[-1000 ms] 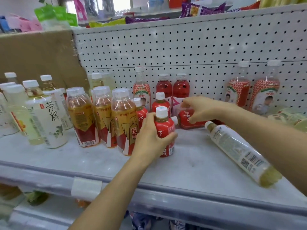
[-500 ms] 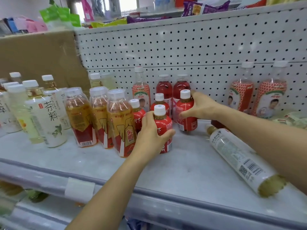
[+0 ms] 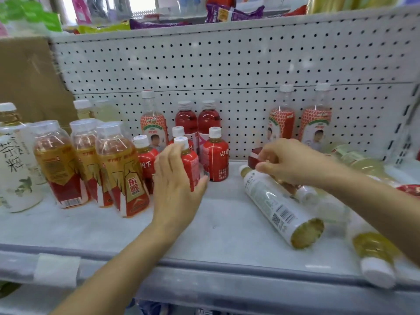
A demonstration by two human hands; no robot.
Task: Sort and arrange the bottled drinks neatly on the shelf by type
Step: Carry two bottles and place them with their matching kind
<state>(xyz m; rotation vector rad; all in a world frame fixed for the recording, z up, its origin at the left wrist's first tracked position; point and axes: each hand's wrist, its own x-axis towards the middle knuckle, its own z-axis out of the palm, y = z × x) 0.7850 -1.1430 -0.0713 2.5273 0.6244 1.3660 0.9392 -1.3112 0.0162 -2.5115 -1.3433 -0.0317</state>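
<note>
Small red-labelled bottles with white caps stand in a cluster mid-shelf. My left hand (image 3: pixel 177 185) grips the front one (image 3: pixel 189 162), thumb on its right side. Another small red bottle (image 3: pixel 216 155) stands free just right of it. My right hand (image 3: pixel 288 162) is further right, its curled fingers pinching the end of a dark red bottle (image 3: pixel 253 155) that lies on its side by the back wall. Three amber bottles with red labels (image 3: pixel 122 169) stand left of the cluster. Two red juice bottles (image 3: pixel 198 119) stand behind it.
A pale-labelled bottle (image 3: pixel 279 208) lies on the shelf (image 3: pixel 216 235) under my right forearm. A yellow bottle (image 3: pixel 375 258) lies at the front edge, with more lying bottles at the right. Strawberry-patterned tall bottles (image 3: pixel 300 119) stand against the pegboard. White tea bottles (image 3: pixel 16 173) stand at the left.
My right hand stood a small red bottle upright beside the cluster, let it go and moved right to the lying dark red bottle. My left hand stays on its bottle.
</note>
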